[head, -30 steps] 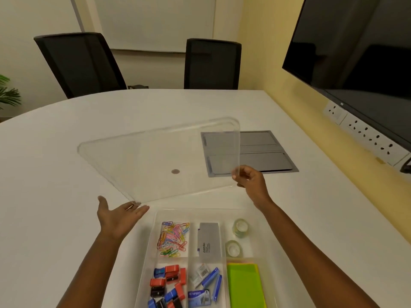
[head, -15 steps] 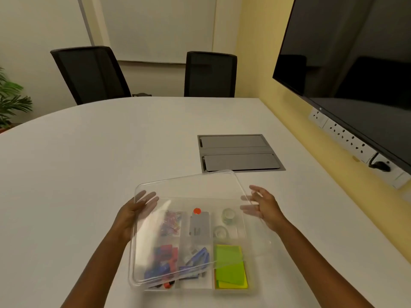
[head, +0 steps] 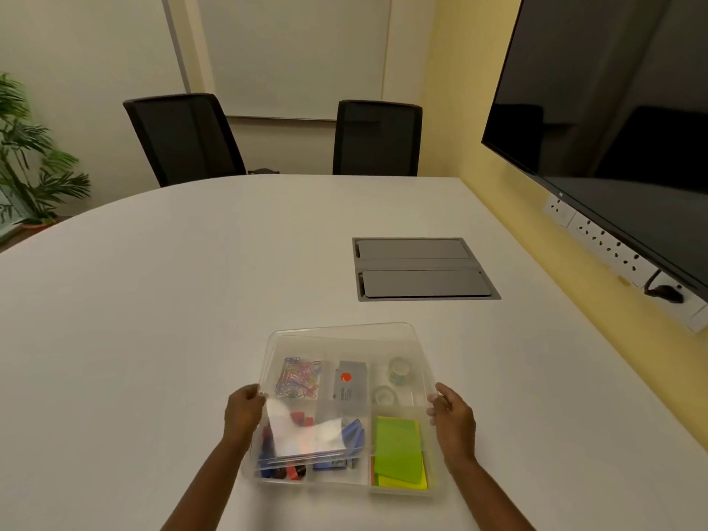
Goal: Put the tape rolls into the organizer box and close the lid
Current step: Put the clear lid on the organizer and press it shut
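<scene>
A clear plastic organizer box [head: 433,488] sits on the white table in front of me. Its clear lid [head: 344,335] lies over the top, with a red dot sticker at its middle. Two clear tape rolls [head: 399,370] [head: 384,395] rest in the back right compartment, seen through the lid. My left hand [head: 243,412] grips the lid's left edge. My right hand [head: 450,413] grips the right edge. Paper clips, binder clips, a grey stapler box and green sticky notes fill the other compartments.
A grey cable hatch [head: 421,268] is set into the table behind the box. Two black chairs [head: 184,136] [head: 377,138] stand at the far side. A dark screen [head: 613,109] and wall sockets [head: 613,247] run along the right wall. A plant [head: 27,147] stands at left.
The lid came down from held up in the air over the table to lying over the box. Both hands slid to its left and right edges.
</scene>
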